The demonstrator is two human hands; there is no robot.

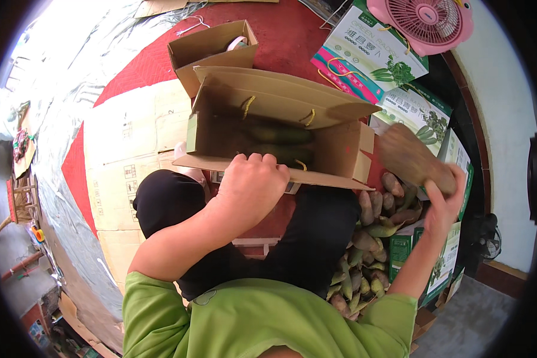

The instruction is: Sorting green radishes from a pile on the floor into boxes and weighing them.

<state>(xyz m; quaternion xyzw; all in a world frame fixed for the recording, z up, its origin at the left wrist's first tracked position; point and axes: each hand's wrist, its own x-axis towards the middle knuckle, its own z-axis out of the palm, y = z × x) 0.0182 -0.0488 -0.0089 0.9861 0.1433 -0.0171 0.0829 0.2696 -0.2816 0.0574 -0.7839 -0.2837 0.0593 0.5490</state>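
An open cardboard carton [340,152] stands before my knees, with yellow cord handles [248,107] on its walls. Long dark-green radishes [280,135] lie side by side on its shaded bottom. My left hand [253,181] has its fingers curled over the near flap, gripping the edge. Out to the right of the carton, my right hand [444,197] holds a large, long radish [409,156] coated in brown soil, smeared by motion. Beneath that arm is a heap of soil-covered radishes [364,241], several showing green ends.
Printed radish cartons [370,45] line the right side, with a pink fan [426,15] on top. A smaller open box [221,51] sits behind the carton. Flattened cardboard [125,137] covers the red mat at left. A black fan [488,238] stands by the wall.
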